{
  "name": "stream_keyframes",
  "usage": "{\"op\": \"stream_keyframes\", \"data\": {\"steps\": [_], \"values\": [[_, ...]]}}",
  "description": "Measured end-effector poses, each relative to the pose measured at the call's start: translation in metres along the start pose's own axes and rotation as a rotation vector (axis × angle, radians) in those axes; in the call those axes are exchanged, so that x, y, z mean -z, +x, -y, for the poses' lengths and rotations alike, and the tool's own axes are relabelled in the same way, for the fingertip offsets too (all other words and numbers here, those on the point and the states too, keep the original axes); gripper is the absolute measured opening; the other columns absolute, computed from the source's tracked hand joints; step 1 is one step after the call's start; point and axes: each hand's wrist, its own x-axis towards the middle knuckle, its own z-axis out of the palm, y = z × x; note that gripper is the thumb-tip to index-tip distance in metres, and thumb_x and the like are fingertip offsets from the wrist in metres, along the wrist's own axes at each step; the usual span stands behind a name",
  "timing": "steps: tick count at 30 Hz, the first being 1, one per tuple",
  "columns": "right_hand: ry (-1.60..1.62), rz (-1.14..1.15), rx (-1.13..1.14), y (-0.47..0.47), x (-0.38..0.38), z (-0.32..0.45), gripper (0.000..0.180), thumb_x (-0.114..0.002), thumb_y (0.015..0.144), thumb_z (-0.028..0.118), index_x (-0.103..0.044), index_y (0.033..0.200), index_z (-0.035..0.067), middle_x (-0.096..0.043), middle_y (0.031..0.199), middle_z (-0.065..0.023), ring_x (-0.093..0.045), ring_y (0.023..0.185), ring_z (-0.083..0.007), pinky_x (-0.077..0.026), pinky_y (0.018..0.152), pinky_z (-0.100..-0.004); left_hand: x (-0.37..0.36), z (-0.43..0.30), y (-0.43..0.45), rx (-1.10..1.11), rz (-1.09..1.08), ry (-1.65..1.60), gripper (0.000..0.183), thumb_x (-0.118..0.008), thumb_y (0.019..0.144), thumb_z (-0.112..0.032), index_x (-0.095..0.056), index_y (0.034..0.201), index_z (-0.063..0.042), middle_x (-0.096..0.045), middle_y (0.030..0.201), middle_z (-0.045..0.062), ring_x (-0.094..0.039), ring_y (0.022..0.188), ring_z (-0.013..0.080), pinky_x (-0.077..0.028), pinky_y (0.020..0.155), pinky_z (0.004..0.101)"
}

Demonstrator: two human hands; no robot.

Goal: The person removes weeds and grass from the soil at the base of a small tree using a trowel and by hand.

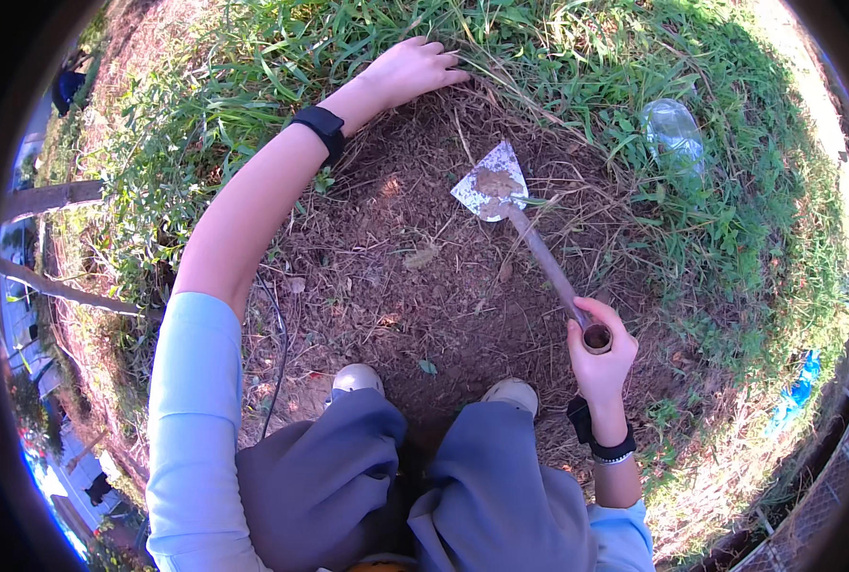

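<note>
My right hand (602, 357) grips a short hand hoe (542, 254) near the hollow, open end of its tube handle. Soil clings to the middle of its roughly triangular metal blade (497, 182), which is over the bare soil (396, 264) ahead of me. Farther forward, my left hand (416, 70) reaches down among the green grass (281, 86) and dry stalks at the border of the bare patch. The fingertips are partly lost in the stems, so whether they grip any is unclear. The hoe blade lies to the right of and nearer than my left hand.
A clear plastic bottle (673, 136) lies in the grass on the right. Blue plastic (796, 393) is by a wire-mesh fence (817, 493). A thin black cable (280, 343) runs beside my left leg. Wooden poles (67, 287) stick out at far left. My shoes (358, 377) stand on the soil.
</note>
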Motion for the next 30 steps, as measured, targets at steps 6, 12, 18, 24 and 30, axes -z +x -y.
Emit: {"op": "stream_keyframes", "data": {"steps": [6,12,18,24,30], "values": [[0.08,-0.041,-0.073,0.043,-0.05,0.001,0.025,-0.068,0.074,-0.001,-0.065,0.098,0.006,-0.06,0.061,-0.0005,-0.056,0.054,-0.002,-0.04,0.051,-0.0173,0.001,-0.011,-0.007,0.067,0.034,0.001,0.035,-0.057,0.079,-0.015,-0.063,0.113,-0.021,-0.059,0.101,-0.002,-0.057,0.093,0.0157,-0.047,0.081,0.029],[-0.086,-0.122,0.08,0.016,-0.056,-0.006,0.025,-0.067,0.074,-0.001,-0.065,0.098,0.006,-0.068,0.08,-0.0112,-0.068,0.064,-0.0155,-0.051,0.059,-0.0244,0.0,-0.019,-0.019,0.062,0.031,-0.047,0.034,-0.057,0.078,-0.016,-0.065,0.11,-0.019,-0.057,0.096,-0.001,-0.056,0.091,0.0164,-0.05,0.079,0.0337],[-0.128,-0.168,-0.034,0.097,-0.123,-0.029,0.019,-0.069,0.077,0.006,-0.065,0.096,0.008,-0.065,0.062,-0.0051,-0.065,0.058,-0.0116,-0.046,0.054,-0.0228,0.0,-0.014,-0.021,-0.021,-0.045,-0.059,0.029,-0.059,0.076,-0.016,-0.065,0.104,-0.016,-0.057,0.091,-0.001,-0.057,0.087,0.0169,-0.051,0.071,0.0323],[-0.167,-0.167,-0.054,0.053,-0.08,-0.013,0.023,-0.069,0.076,0.006,-0.067,0.098,0.01,-0.066,0.066,-0.0076,-0.067,0.06,-0.0145,-0.05,0.056,-0.0253,-0.008,-0.028,-0.024,0.04,-0.144,-0.132,0.012,-0.06,0.07,-0.016,-0.063,0.08,-0.011,-0.058,0.083,0.003,-0.06,0.081,0.0191,-0.053,0.062,0.0338],[-0.188,-0.305,0.023,0.054,-0.104,-0.008,0.025,-0.071,0.073,0.007,-0.068,0.098,0.009,-0.069,0.078,-0.011,-0.069,0.066,-0.0216,-0.053,0.059,-0.0285,-0.009,-0.042,-0.031,0.073,-0.224,-0.139,0.011,-0.06,0.069,-0.016,-0.062,0.078,-0.01,-0.056,0.077,0.002,-0.059,0.078,0.0181,-0.053,0.06,0.0319]]}}
